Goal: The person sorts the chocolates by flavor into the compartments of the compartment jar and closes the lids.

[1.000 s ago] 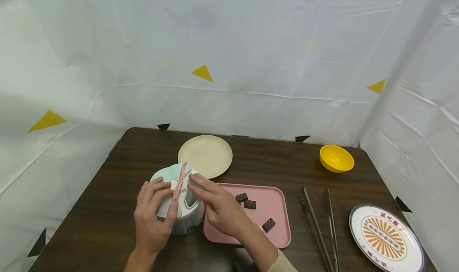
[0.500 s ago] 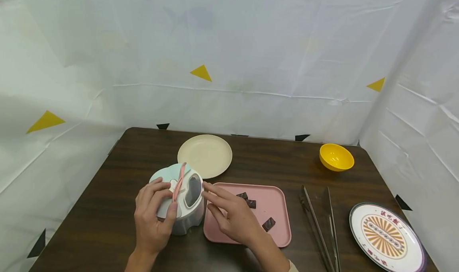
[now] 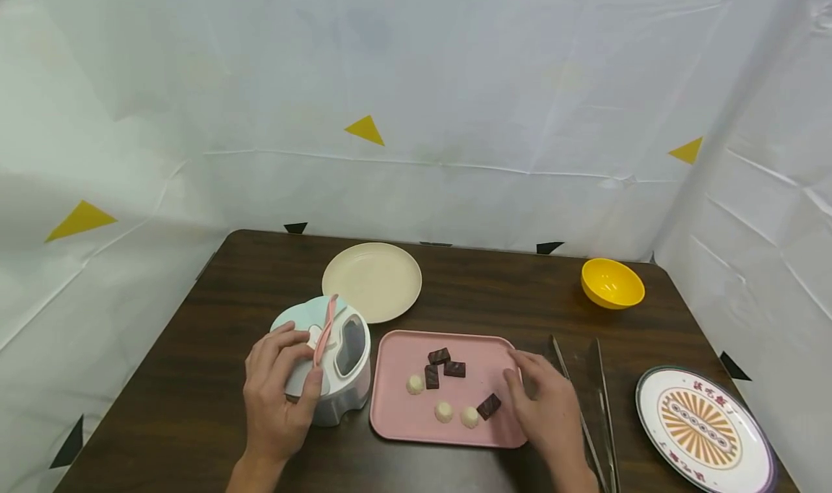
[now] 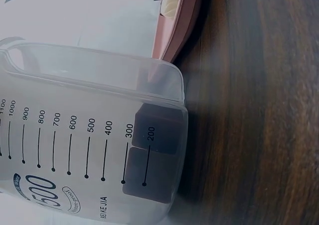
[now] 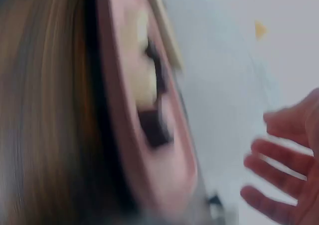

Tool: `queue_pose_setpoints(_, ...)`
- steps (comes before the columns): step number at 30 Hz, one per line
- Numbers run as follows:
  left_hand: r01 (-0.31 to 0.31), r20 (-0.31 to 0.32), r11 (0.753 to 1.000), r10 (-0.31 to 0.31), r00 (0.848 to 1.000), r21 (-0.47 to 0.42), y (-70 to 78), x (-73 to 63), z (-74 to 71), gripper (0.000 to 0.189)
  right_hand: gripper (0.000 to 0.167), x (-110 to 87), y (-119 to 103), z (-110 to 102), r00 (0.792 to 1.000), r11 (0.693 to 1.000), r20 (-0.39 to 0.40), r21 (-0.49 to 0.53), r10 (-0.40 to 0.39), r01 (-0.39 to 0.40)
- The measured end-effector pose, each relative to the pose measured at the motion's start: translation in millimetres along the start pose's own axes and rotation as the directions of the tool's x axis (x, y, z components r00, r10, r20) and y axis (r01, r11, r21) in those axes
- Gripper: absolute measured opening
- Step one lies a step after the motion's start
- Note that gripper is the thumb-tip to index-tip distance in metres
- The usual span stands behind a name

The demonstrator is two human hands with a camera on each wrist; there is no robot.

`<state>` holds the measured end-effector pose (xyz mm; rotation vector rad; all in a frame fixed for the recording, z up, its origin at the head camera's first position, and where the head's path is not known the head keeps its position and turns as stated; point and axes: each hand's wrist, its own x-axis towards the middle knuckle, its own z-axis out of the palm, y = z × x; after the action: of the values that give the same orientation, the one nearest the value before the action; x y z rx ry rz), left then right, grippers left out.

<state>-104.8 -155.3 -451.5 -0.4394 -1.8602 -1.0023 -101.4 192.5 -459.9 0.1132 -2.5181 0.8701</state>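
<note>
Between pink tray (image 3: 401, 415) and patterned plate (image 3: 699, 428), metal tongs (image 3: 605, 400); behind, yellow bowl (image 3: 611, 285).

There's room between the round cream plate (image 3: 372, 280) and round yellow bowl (image 3: 611, 284); silver metal tongs (image 3: 607, 421) crowd the right hand (image 3: 544, 404).

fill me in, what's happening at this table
A person has their left grip on the pale green and white lid of a clear plastic container, beside its twisted pink handle. Dark blocks show through the container's wall. The right grip, fingers apart and holding nothing, is at the right edge of a pink rectangular tray. On that tray lie four dark brown rectangular pieces and three cream dome-shaped ones.
</note>
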Motion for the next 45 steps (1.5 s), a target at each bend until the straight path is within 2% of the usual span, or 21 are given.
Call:
queue_pose_setpoints(2,0.002,0.003,1.0,-0.002,1.0,0.004,-0.2,-0.6,-0.6,0.018,0.034,-3.6,17.3,-12.1,0.993,0.99,-0.035,-0.074,0.115,-0.117)
queue_pose_setpoints(5,0.004,0.005,1.0,-0.004,1.0,0.007,-0.6,-1.4,-1.3,0.018,0.041,-9.9,37.9,-26.7,0.97,0.958,-0.06,-0.148,0.237,-0.244)
queue_pose_setpoints(12,0.013,0.008,1.0,-0.013,1.0,0.012,-0.2,-3.2,-2.2,0.018,0.061,-20.6,57.0,-42.4,0.911,0.878,-0.057,-0.246,0.41,-0.41)
queue_pose_setpoints(15,0.014,0.008,1.0,-0.014,1.0,0.013,0.2,-3.6,-2.3,0.018,0.069,-21.7,60.1,-43.9,0.885,0.847,-0.024,-0.28,0.464,-0.452)
queue_pose_setpoints(20,0.015,0.014,1.0,-0.015,1.0,0.016,-0.2,-3.9,-2.3,0.018,0.079,-23.4,65.6,-45.7,0.834,0.8,0.09,-0.354,0.545,-0.484)
queue_pose_setpoints(25,0.016,0.021,1.0,-0.016,1.0,0.017,-0.1,-4.4,-2.5,0.017,0.084,-26.1,68.4,-47.5,0.782,0.753,0.124,-0.397,0.61,-0.525)
queue_pose_setpoints(28,0.016,0.019,1.0,-0.016,1.0,0.017,0.3,-4.8,-2.6,0.017,0.086,-26.8,69.4,-48.1,0.767,0.739,0.125,-0.403,0.63,-0.541)
queue_pose_setpoints(30,0.015,0.018,1.0,-0.015,1.0,0.016,0.5,-4.9,-2.6,0.017,0.081,-27.2,71.1,-48.7,0.766,0.74,0.123,-0.395,0.631,-0.545)
queue_pose_setpoints(33,0.013,0.014,1.0,-0.013,1.0,0.015,0.4,-4.2,-2.4,0.017,0.069,-28.1,73.6,-49.8,0.778,0.755,0.119,-0.367,0.617,-0.543)
queue_pose_setpoints(38,0.009,0.012,1.0,-0.01,1.0,0.015,0.2,-2.8,-2.0,0.018,0.055,-29.5,76.0,-52.5,0.801,0.796,0.156,-0.327,0.578,-0.51)
queue_pose_setpoints(43,0.018,0.023,1.0,-0.018,1.0,0.012,0.3,-2.1,-2.1,0.017,0.064,-30.2,74.7,-54.8,0.803,0.806,0.172,-0.304,0.571,-0.508)
queue_pose_setpoints(45,0.022,0.026,1.0,-0.022,0.999,0.009,0.5,-2.2,-2.2,0.016,0.067,-30.5,73.3,-56.3,0.815,0.818,0.17,-0.296,0.553,-0.493)
